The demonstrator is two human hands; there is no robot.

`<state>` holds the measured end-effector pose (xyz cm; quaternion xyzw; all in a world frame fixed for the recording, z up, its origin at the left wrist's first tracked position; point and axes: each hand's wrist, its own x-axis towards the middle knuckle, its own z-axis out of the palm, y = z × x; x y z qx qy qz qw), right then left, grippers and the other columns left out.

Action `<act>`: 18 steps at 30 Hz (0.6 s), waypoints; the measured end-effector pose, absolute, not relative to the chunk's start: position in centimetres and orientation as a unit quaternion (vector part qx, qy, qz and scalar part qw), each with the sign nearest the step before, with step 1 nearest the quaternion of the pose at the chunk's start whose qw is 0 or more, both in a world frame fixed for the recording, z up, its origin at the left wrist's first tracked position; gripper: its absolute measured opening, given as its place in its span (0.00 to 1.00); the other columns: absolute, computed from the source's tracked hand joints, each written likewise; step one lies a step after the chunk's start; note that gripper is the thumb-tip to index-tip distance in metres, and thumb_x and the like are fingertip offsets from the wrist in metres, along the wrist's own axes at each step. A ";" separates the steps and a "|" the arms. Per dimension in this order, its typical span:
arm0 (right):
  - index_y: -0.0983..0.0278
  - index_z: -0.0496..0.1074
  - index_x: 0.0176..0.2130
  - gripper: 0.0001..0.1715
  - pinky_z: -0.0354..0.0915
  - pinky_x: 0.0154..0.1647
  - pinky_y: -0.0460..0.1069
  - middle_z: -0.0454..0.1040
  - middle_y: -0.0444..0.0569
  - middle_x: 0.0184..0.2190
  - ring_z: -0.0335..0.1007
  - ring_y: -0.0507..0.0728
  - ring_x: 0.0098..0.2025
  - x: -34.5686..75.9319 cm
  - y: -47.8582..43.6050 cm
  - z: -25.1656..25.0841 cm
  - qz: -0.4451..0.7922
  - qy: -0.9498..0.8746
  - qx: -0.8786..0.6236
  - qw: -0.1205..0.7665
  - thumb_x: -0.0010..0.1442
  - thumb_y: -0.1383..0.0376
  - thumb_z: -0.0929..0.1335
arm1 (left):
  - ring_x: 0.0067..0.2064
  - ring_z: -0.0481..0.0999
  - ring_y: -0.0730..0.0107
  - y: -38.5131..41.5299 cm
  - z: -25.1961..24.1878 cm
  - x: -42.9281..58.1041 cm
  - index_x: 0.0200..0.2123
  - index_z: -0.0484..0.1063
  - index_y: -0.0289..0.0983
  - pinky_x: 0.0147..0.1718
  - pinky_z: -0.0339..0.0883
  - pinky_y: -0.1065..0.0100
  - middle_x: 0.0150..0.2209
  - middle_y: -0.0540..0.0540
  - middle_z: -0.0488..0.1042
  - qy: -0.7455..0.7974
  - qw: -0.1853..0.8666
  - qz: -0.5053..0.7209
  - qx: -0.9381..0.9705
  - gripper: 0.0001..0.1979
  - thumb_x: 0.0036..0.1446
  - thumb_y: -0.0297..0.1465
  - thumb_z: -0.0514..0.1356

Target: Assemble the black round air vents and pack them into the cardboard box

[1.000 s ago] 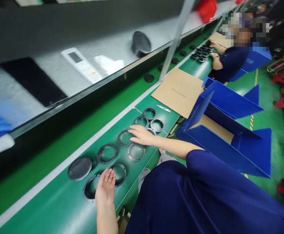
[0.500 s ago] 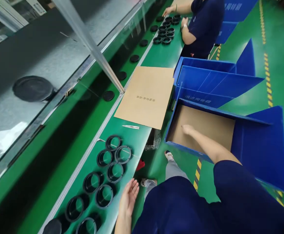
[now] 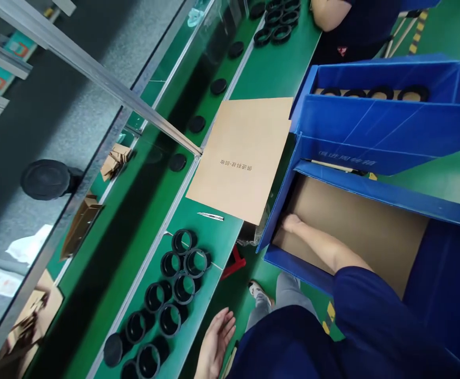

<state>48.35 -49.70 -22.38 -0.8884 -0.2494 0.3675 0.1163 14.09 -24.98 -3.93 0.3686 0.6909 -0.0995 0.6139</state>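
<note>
Fingers of the right hand [image 3: 292,222] lie flat and empty on the stiff, light cardboard liner [image 3: 356,221] inside the blue bin [image 3: 372,185], best pinched at its edge, while the left hand [image 3: 215,342] hovers loosely spread beside the bin.

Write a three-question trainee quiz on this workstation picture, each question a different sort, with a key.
1. True or false: the right hand is inside the blue box, resting on its cardboard liner.
2. Multiple choice: what lies on the green table between the black rings and the cardboard sheet? A) a slim metal tool B) a roll of tape C) a glove
3. Fill in: the left hand is open and holds ____.

Key: 1 true; 2 A, the slim metal tool; 3 nothing, it hovers off the table's near edge.
</note>
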 end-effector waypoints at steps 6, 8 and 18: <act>0.68 0.81 0.41 0.24 0.66 0.42 0.52 0.77 0.59 0.46 0.75 0.61 0.45 48.4 -54.2 -14.9 0.321 -0.291 -0.897 0.091 0.70 0.65 0.58 | 0.44 0.85 0.58 -24.9 -4.6 14.9 0.46 0.78 0.35 0.46 0.80 0.64 0.48 0.34 0.82 0.632 0.658 -0.087 0.400 0.10 0.62 0.25 0.65; 0.66 0.80 0.34 0.22 0.63 0.37 0.51 0.77 0.56 0.41 0.75 0.58 0.39 47.9 -56.0 -11.1 0.304 -0.310 -0.897 0.084 0.67 0.65 0.59 | 0.42 0.86 0.60 -24.6 -4.9 14.6 0.45 0.78 0.34 0.42 0.80 0.66 0.46 0.35 0.82 0.619 0.677 -0.089 0.389 0.09 0.61 0.25 0.65; 0.59 0.62 0.18 0.38 0.59 0.32 0.57 0.66 0.53 0.23 0.63 0.51 0.26 39.9 -63.0 16.2 0.107 -0.374 -0.909 0.153 0.64 0.37 0.58 | 0.31 0.83 0.68 -20.7 -6.7 11.3 0.41 0.77 0.32 0.34 0.79 0.71 0.34 0.40 0.81 0.530 0.762 -0.071 0.365 0.05 0.61 0.24 0.65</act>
